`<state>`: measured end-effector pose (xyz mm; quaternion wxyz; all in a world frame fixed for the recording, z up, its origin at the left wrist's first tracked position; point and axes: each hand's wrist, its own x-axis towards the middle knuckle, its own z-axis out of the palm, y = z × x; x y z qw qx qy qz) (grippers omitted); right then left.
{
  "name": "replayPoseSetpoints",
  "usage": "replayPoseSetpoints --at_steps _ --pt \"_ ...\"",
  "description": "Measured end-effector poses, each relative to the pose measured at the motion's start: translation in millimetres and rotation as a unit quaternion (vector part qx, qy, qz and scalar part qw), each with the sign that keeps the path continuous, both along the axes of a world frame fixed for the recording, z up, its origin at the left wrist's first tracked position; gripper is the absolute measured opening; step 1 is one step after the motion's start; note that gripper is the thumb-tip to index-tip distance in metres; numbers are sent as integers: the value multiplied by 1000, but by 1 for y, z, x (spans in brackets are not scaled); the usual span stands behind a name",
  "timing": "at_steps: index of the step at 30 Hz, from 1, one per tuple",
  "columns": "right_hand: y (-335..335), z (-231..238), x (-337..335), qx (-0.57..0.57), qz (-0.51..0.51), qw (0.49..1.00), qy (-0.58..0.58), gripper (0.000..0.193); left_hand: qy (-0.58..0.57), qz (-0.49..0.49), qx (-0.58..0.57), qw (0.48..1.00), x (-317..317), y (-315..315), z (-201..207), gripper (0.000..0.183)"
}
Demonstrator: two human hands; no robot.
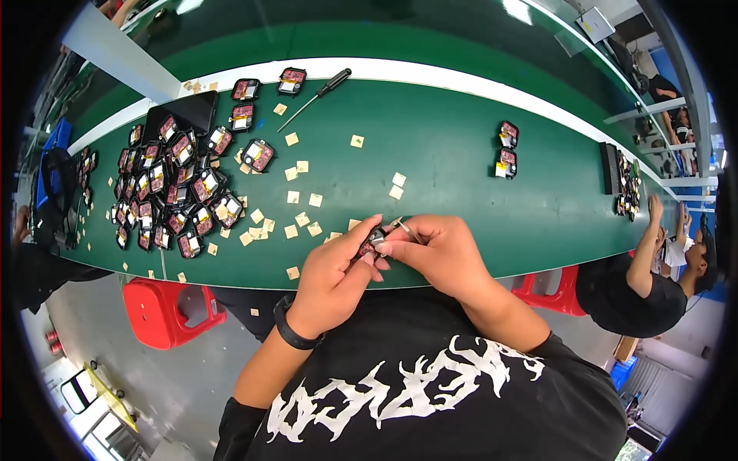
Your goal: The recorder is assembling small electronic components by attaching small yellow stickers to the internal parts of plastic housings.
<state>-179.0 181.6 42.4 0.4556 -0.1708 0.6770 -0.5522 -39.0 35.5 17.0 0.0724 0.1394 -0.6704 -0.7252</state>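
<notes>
My left hand, with a dark band on its wrist, grips a small black-framed module near the table's front edge. Part of the module's reddish face shows between the fingers; the rest is covered. On the module's right side, my right hand has its fingers closed in a pinch against it. A thin pale strip or tool sticks out between the right fingers; its kind cannot be made out. Small beige paper squares lie scattered just left of my hands.
A heap of similar modules covers the table's left side, beside a dark tray. A screwdriver lies at the back. Two modules stand apart at right. Red stools flank me. A co-worker sits at far right.
</notes>
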Motion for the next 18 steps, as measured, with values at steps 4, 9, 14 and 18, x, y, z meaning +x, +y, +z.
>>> replayPoseSetpoints --at_steps 4,9,14,18 --pt "-8 3 -4 50 -21 997 56 22 -2 -42 7 999 4 -2 -3 52" --pt "-10 -2 -8 63 -1 993 100 32 8 -55 53 997 3 -9 0 52" --pt "-10 3 -9 80 30 988 132 33 -4 -65 96 993 6 -12 -3 51" --pt "-8 0 -10 -5 26 1000 11 19 -13 -34 270 962 3 -13 1 48"
